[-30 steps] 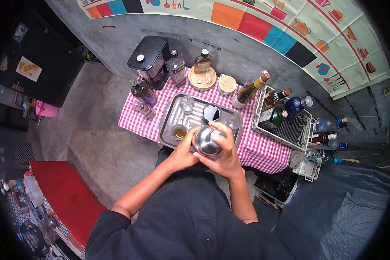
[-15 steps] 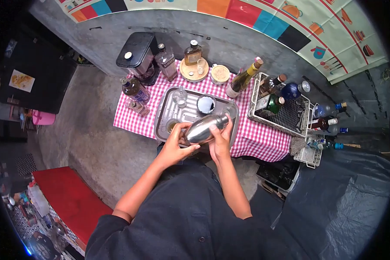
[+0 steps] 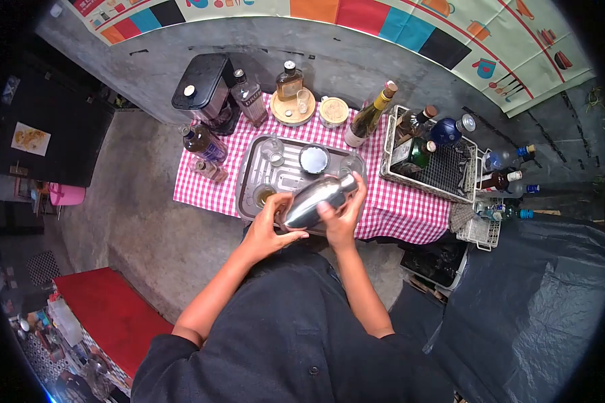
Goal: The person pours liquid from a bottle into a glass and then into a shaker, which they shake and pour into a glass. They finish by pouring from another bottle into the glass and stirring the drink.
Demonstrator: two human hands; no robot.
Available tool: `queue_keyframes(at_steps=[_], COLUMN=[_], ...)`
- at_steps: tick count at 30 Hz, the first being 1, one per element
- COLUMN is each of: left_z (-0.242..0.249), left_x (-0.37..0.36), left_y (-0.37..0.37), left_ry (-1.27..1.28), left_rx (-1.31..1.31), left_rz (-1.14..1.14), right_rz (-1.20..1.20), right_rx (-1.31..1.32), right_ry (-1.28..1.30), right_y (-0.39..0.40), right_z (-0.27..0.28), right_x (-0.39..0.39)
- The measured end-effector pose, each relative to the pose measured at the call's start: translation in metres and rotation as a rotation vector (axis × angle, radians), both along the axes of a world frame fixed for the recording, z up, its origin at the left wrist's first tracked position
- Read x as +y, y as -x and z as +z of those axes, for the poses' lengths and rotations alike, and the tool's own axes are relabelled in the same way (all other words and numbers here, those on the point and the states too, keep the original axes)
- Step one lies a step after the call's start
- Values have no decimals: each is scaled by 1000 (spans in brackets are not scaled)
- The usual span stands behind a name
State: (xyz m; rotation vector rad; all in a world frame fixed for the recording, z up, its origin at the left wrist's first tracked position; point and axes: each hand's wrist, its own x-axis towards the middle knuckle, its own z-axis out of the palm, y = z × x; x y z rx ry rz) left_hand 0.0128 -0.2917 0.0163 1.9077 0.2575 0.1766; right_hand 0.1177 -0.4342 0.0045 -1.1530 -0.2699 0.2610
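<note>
A shiny metal cocktail shaker (image 3: 310, 203) lies tilted between both hands, its narrow capped end up and to the right. My left hand (image 3: 267, 230) is closed around the wide base. Around the upper part, near the cap, my right hand (image 3: 343, 213) grips it with the thumb across the front. Below the shaker is a grey metal tray (image 3: 244, 176), partly covered by it. On the tray stand a glass jug (image 3: 273, 152), a dark-rimmed round bowl (image 3: 314, 159) with a pale inside, a glass with amber liquid (image 3: 264, 194) and another clear glass (image 3: 349, 164).
The tray rests on a red-checked tablecloth (image 3: 403, 211). Bottles and a black dispenser (image 3: 205, 91) line the back left. A wooden round board (image 3: 293, 114) holds a bottle and small glass. To the right are a corked bottle (image 3: 370, 119) and a wire basket (image 3: 431, 176) with bottles.
The shaker stays in both hands and tilts a little more upright. My right hand shifts slightly right along it. The view has moved slightly.
</note>
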Motion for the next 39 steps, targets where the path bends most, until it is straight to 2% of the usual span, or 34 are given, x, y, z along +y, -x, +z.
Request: queue_keyframes(at_steps=[1,3,5,9,10,12,13,14,15,16,19,21,23,24,25,27,28,29,31,32,37,39], left_z=[10,26,29,32,27,17,12,5,0,-3,-2,1,8,24,17,34,39,42,44,43,29,25], left_x=[2,-4,-8,-7,-6,-4,-3,-1,0,2,19,35,57,67,75,89,93,98,111,118,154,165], left_y=[-2,-6,-9,-6,-4,0,1,1,0,-1,-3,-2,-6,-6,-5,-6,-7,-9,-12,-12,-5,-1], left_ry=[-84,-54,-132,-45,-124,-79,-34,-34,89,213,213,205,179,164,181,45,19,0,-27,-26,43,83], left_rx=[33,17,-29,41,32,57,80,77,104,126,42,60,99,99,25,-17,-70,-64,-7,-11,-35,28], left_rz=[-36,-65,-75,-76,-70,-66,-72,-69,-68,-70,-94,-123,-174,-210,-211,-218,-212,-229,-239,-252,-266,-299], right_rz=[-37,-12,-7,-49,-84,-112,-107,-48,7,35,83,30,-37,-53,-104,-147,-125,-131,-45,32,-177,-162], right_rx=[189,472,602,589,395,46,45,-230,-505,-775,-976,-920,-632,-262,-98,275,394,392,654,720,581,96], right_ry=[-41,-236,-275,-229,-102,101,101,250,397,412,444,429,341,198,76,-104,-164,-167,-336,-388,-238,103], right_y=[0,1,1,4,4,3,4,8,10,6,15,16,19,24,20,18,20,23,29,28,40,39], right_z=[-2,-21,-39,-33,-26,-7,1,8,13,18,37,35,26,27,25,13,7,1,-2,-22,7,21], right_x=[-1,-4,-5,-6,-7,-9,-10,-11,-11,-7,10,22,35,41,49,59,66,71,86,87,122,128])
